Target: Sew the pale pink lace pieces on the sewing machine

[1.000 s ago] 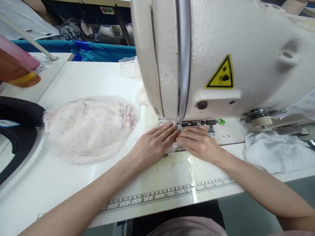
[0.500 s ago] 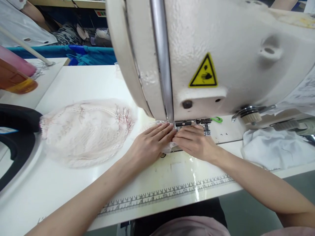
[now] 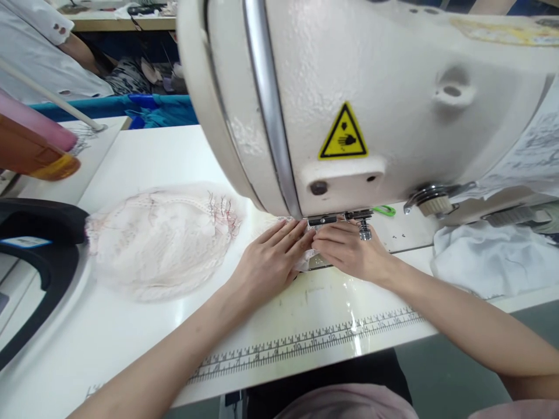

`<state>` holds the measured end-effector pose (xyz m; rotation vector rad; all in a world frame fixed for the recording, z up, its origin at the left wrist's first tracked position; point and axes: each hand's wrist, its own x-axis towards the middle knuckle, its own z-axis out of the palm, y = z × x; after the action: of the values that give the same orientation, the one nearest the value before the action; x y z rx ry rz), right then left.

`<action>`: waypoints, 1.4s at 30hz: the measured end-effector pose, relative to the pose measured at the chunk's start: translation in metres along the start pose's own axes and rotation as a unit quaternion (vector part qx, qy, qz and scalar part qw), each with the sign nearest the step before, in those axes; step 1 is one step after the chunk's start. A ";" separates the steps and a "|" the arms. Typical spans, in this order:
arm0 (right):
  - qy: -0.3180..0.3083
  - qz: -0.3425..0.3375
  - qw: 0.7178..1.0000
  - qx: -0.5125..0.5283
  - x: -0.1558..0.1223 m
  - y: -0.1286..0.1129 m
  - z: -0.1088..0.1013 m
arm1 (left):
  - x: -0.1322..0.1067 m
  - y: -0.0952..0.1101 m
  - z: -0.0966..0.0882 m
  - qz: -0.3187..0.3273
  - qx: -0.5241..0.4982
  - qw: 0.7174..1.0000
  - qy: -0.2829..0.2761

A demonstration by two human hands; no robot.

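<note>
Pale lace fabric [image 3: 305, 261] lies at the needle area of the white sewing machine [image 3: 375, 105], mostly covered by my hands. My left hand [image 3: 273, 253] rests flat on it, fingers stretched toward the machine's needle end. Beside it, nearly touching, my right hand [image 3: 351, 247] has its fingers bent and pinched on the fabric's right side, just below the metal presser parts [image 3: 323, 220]. The machine head hides the needle and the fingertips.
A pale pink lace piece [image 3: 161, 244] with loose red threads lies left on the white table [image 3: 144, 157]. Further left are a black curved object [image 3: 48, 227] and thread cones [image 3: 39, 145]. White cloth [image 3: 493, 259] sits right. A printed ruler [image 3: 305, 343] lines the front edge. Another person's sleeve [image 3: 39, 46] shows behind.
The whole view has shifted slightly with the head. Both hands stay at the needle area in nearly the same pose, with the fabric under them.
</note>
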<state>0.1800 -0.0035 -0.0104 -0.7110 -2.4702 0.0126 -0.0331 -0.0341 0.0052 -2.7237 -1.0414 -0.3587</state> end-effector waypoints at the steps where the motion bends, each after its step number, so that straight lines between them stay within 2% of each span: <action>1: 0.007 -0.001 1.000 -0.010 0.000 0.001 0.000 | 0.000 0.001 0.000 0.001 0.004 1.000 0.001; 10: 0.001 0.014 0.997 -0.075 -0.001 0.005 -0.004 | 0.003 0.004 0.001 -0.014 0.020 1.000 0.001; 22: 0.011 0.036 0.994 -0.104 0.002 0.002 -0.011 | 0.006 0.008 0.004 -0.041 0.029 0.999 -0.013; 29: -0.031 0.019 0.994 -0.104 0.001 0.001 -0.010 | 0.001 0.006 0.001 0.035 0.032 0.998 0.029; 38: -0.044 0.000 0.998 -0.040 -0.001 -0.002 0.004 | -0.006 -0.011 0.003 0.035 -0.020 0.999 0.030; 42: -0.033 0.000 0.998 -0.049 0.000 -0.006 0.006 | -0.007 -0.015 0.003 0.028 -0.033 0.999 0.020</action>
<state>0.1736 -0.0079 -0.0145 -0.7624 -2.5494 -0.0865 -0.0479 -0.0262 0.0019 -2.7861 -0.9579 -0.4440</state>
